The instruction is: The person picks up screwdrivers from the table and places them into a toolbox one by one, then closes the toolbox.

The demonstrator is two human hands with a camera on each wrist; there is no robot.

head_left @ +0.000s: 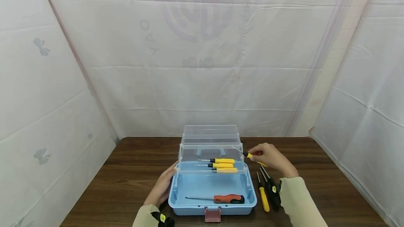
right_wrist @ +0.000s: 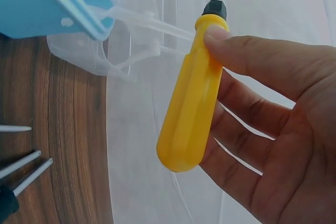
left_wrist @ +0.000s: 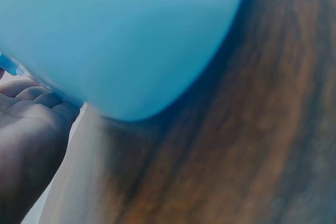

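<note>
A blue toolbox (head_left: 189, 211) stands with its clear lid and trays (head_left: 210, 137) raised at the back. Several yellow-handled screwdrivers (head_left: 224, 161) lie in a clear tray. In the bottom is a red-and-black screwdriver (head_left: 228, 199). My right hand (head_left: 272, 157) pinches another yellow-handled screwdriver (right_wrist: 191, 103) between thumb and fingers, its shaft angled toward the upper tray. Against the toolbox's left side rests my left hand (head_left: 164, 184), fingers extended along the wall; the left wrist view shows its palm (left_wrist: 37, 124) beside the blue side.
On the brown wooden table (head_left: 132, 171), right of the toolbox, lie a yellow-handled screwdriver (head_left: 264, 199) and black-handled screwdrivers (head_left: 274, 195). A reddish latch (head_left: 213, 215) hangs at the toolbox front. White sheeting (head_left: 202, 90) encloses the table at the back and sides.
</note>
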